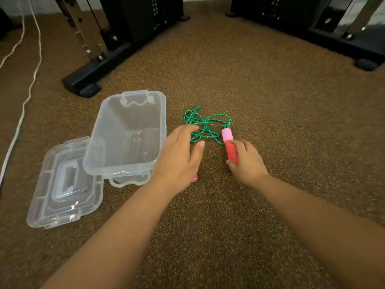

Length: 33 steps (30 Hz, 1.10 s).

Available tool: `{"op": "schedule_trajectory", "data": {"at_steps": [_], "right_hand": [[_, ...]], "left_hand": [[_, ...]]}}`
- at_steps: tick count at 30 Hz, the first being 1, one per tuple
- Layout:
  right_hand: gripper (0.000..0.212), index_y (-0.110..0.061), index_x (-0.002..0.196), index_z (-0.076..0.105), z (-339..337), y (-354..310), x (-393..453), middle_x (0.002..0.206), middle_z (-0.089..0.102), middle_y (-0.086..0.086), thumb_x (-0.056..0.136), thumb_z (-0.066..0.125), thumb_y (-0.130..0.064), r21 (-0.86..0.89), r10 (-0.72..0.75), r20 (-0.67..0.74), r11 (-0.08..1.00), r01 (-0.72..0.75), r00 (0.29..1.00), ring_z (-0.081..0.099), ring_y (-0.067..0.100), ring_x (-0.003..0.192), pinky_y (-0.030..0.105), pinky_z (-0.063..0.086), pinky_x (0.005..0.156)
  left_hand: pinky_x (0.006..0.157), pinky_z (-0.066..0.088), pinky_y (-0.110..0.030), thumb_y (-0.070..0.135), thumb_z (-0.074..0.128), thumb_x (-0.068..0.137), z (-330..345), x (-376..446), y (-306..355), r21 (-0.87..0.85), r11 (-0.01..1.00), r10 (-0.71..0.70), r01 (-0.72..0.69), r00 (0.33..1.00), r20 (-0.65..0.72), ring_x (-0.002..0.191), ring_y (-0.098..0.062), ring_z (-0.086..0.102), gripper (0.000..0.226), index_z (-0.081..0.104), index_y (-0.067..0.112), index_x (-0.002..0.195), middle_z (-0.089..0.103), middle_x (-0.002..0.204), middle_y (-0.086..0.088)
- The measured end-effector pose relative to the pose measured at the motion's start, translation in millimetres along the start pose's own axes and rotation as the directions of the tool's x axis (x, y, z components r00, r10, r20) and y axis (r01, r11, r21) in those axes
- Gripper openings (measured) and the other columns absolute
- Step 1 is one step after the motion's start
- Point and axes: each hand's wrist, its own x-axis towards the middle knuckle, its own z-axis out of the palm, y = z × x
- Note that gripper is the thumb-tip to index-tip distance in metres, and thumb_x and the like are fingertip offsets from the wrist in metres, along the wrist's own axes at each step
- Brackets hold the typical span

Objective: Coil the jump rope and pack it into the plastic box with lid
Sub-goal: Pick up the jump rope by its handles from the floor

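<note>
A green jump rope (pixel 205 125) lies in a loose tangle on the speckled brown floor. One red and pink handle (pixel 229 146) points away from me, with my right hand (pixel 246 161) closed around its red lower part. My left hand (pixel 180 155) lies over the second handle (pixel 195 178); only its pink end shows below the palm, and its fingertips touch the rope. Whether this hand grips that handle is hidden. The clear plastic box (pixel 127 132) stands open and empty to the left of my left hand. Its clear lid (pixel 64 184) lies on the floor at the box's near left corner.
Black frames of gym equipment stand at the back left (pixel 98 65) and back right (pixel 341 28). A white cord (pixel 23 109) runs along the floor at the far left. Brown speckled floor stretches between the frames and in front of me.
</note>
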Motion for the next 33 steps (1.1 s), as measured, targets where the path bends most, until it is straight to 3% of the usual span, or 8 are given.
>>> {"op": "schedule_trajectory", "data": {"at_steps": [11,17,21,24,27,29,31,33], "right_hand": [[0.064,-0.017,0.144,0.021,17.8,-2.9,11.4,0.123,0.059,0.019,0.09,0.056,-0.024,-0.067,0.21,0.056,0.976,-0.206,0.976,0.048,0.038,0.116,0.043,0.039,0.093],[0.077,-0.009,0.147,0.017,12.5,-2.6,10.4,0.129,0.053,0.02,0.083,0.061,-0.009,-0.032,0.335,0.04,0.942,-0.333,0.941,0.05,0.039,0.12,0.043,0.04,0.095],[0.056,-0.007,0.135,0.043,8.9,4.5,4.1,0.131,0.046,0.02,0.081,0.059,-0.011,0.077,0.468,0.164,0.871,-0.485,0.868,0.057,0.037,0.11,0.039,0.049,0.087],[0.033,-0.002,0.112,0.054,0.9,1.9,-7.1,0.09,0.063,0.016,0.08,0.056,-0.009,0.343,0.508,0.397,0.691,-0.637,0.765,0.062,0.025,0.062,0.022,0.044,0.04],[0.017,0.0,0.1,0.051,-13.9,-14.8,-27.3,0.066,0.059,0.013,0.083,0.051,0.004,0.636,0.377,0.629,0.253,-0.729,0.68,0.056,0.014,0.039,0.017,0.046,0.036],[0.007,0.003,0.091,0.055,-27.5,-33.1,-46.2,0.065,0.058,0.014,0.085,0.052,0.006,0.715,0.232,0.669,0.059,-0.697,0.706,0.057,0.015,0.045,0.02,0.051,0.04],[0.01,0.0,0.094,0.054,-37.3,-51.5,-66.3,0.068,0.058,0.012,0.086,0.054,0.006,0.769,0.107,0.631,0.039,-0.638,0.768,0.056,0.016,0.052,0.021,0.05,0.04],[0.022,-0.004,0.102,0.05,-40.9,-65.2,-85.4,0.076,0.06,0.009,0.084,0.057,0.008,0.828,0.0,0.553,0.112,-0.549,0.833,0.059,0.014,0.058,0.024,0.051,0.049]], "left_hand": [[0.102,0.021,-0.016,0.029,0.044,0.095,4.9,-8.7,-9.3,0.0,1.0,-0.022,0.022,1.0,-0.001,0.126,-0.012,0.036,0.039,0.044,0.018,0.133,0.046,0.135,0.0],[0.092,0.02,-0.004,0.028,0.043,0.096,5.3,-11.8,-5.0,-0.018,1.0,-0.016,0.016,1.0,0.006,0.121,-0.007,0.035,0.038,0.044,0.017,0.133,0.045,0.134,0.0],[0.075,0.03,0.004,0.025,0.044,0.096,5.6,-15.9,-0.5,-0.11,0.992,-0.055,0.058,0.998,0.033,0.103,0.003,0.037,0.035,0.047,0.014,0.13,0.047,0.127,0.0],[0.083,0.028,-0.007,0.026,0.044,0.097,9.3,-16.4,0.8,-0.152,0.979,-0.124,0.136,0.989,0.084,0.106,-0.006,0.047,0.03,0.054,0.017,0.123,0.052,0.122,0.0],[0.063,0.039,-0.001,0.023,0.042,0.098,6.1,-12.8,7.6,-0.334,0.877,-0.289,0.346,0.934,0.211,0.08,-0.003,0.05,0.027,0.059,0.014,0.116,0.056,0.109,-0.003],[0.076,0.044,-0.009,0.023,0.041,0.098,3.3,-8.9,6.7,-0.453,0.766,-0.375,0.456,0.89,0.26,0.093,-0.009,0.055,0.026,0.063,0.017,0.111,0.06,0.116,-0.002],[0.094,0.042,-0.025,0.022,0.04,0.098,0.1,-4.2,2.4,-0.524,0.672,-0.435,0.524,0.851,0.293,0.11,-0.019,0.056,0.024,0.063,0.022,0.105,0.062,0.122,-0.005],[0.088,0.042,-0.025,0.021,0.04,0.097,-4.3,-1.2,1.1,-0.589,0.577,-0.474,0.566,0.819,0.324,0.112,-0.023,0.057,0.024,0.062,0.02,0.104,0.062,0.12,-0.009]]}}
